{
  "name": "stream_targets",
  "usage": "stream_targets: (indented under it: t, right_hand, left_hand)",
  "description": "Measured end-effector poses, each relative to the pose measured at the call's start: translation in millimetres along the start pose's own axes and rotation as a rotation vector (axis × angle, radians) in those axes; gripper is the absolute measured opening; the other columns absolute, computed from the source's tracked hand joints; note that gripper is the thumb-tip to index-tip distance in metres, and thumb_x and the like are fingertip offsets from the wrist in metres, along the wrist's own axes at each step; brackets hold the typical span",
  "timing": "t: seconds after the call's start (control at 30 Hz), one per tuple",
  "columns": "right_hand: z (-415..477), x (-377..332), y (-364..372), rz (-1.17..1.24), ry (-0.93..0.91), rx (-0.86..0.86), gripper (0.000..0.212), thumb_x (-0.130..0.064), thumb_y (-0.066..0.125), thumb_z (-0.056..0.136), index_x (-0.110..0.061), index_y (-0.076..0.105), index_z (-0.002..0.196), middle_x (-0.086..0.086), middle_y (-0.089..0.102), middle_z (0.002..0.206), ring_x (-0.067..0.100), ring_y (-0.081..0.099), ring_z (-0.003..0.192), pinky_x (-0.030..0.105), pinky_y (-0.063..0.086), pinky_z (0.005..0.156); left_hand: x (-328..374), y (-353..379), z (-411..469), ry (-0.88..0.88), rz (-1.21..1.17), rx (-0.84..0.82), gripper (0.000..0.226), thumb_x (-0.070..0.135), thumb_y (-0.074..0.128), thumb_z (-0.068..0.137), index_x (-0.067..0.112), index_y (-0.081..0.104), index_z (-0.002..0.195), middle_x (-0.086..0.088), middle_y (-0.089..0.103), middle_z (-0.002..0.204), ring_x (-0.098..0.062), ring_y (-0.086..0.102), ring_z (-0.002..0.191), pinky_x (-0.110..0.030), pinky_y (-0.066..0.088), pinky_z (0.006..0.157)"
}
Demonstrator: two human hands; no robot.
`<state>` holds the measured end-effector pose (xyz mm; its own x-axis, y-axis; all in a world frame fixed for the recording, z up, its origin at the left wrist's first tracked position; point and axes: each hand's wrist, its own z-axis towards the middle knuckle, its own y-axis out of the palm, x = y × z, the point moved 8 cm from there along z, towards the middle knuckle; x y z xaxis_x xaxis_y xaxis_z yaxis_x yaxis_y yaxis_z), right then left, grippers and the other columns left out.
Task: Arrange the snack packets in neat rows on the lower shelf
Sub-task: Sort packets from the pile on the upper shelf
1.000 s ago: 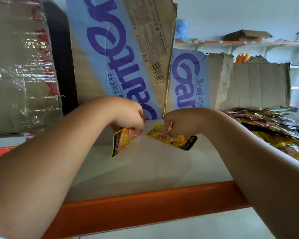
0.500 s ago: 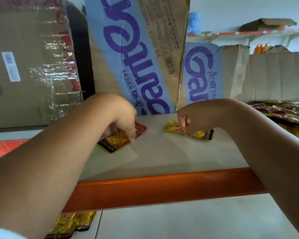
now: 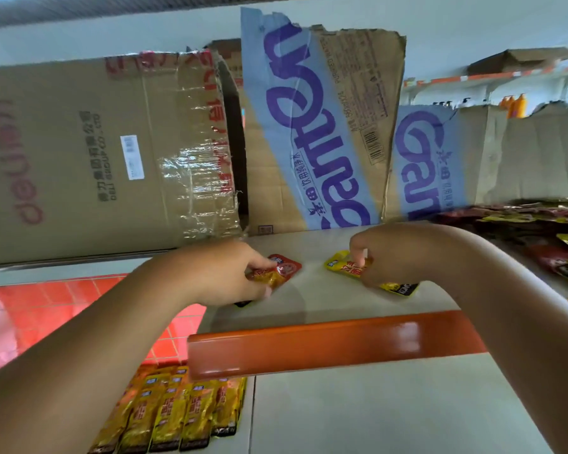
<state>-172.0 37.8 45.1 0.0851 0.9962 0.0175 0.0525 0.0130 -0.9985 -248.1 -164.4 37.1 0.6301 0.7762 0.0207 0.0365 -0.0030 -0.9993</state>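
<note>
Left hand (image 3: pixel 223 276) pinches red packet (image 3: pixel 284 268); right hand (image 3: pixel 384 253) pinches yellow packet (image 3: pixel 338 265) at its 3 o'clock. Both packets flat on upper shelf (image 3: pixel 325 342). Packet row (image 3: pixel 177 414) on lower shelf (image 3: pixel 374 404), 7 o'clock. Loose pile (image 3: pixel 538 217), 3 o'clock.

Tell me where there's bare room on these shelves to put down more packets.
Bare: the upper shelf strip between the orange lip and the red packet and yellow packet; also the lower shelf right of the yellow rows. Crowded: the pile at the upper shelf's right end, and boxes along the back.
</note>
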Motion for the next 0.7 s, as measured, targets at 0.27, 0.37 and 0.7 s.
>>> stream_targets:
  t: [0.27, 0.37, 0.7]
  right_hand:
    - [5.4, -139.2, -0.3, 0.020, 0.036, 0.033, 0.028, -0.039, 0.065, 0.089, -0.034, 0.058, 0.115, -0.010, 0.057, 0.105, 0.007, 0.051, 0.082, 0.026, 0.040, 0.063]
    - [8.5, -183.5, -4.8, 0.060, 0.061, 0.067, 0.025, -0.039, 0.067, 0.088, -0.031, 0.061, 0.111, -0.008, 0.061, 0.109, 0.007, 0.054, 0.086, 0.028, 0.048, 0.071]
    - [81.4, -364.5, 57.7, 0.234, 0.023, 0.113, 0.026, -0.035, 0.075, 0.078, -0.025, 0.060, 0.096, -0.002, 0.063, 0.093, 0.013, 0.058, 0.075, 0.028, 0.044, 0.060]
  left_hand:
    - [-100.2, 8.7, -61.6, 0.095, -0.113, -0.002, 0.039, 0.042, 0.073, 0.077, 0.043, 0.067, 0.115, 0.006, 0.073, 0.085, -0.006, 0.061, 0.061, -0.028, 0.047, 0.055]
    - [-141.4, 20.7, -75.9, 0.126, -0.136, 0.067, 0.054, 0.041, 0.075, 0.071, 0.042, 0.065, 0.124, 0.009, 0.074, 0.098, -0.007, 0.068, 0.078, -0.035, 0.060, 0.073]
    - [-334.8, 130.7, -148.2, 0.006, -0.642, 0.362, 0.071, 0.034, 0.071, 0.084, 0.047, 0.046, 0.149, 0.007, 0.072, 0.089, -0.008, 0.066, 0.059, -0.034, 0.058, 0.058]
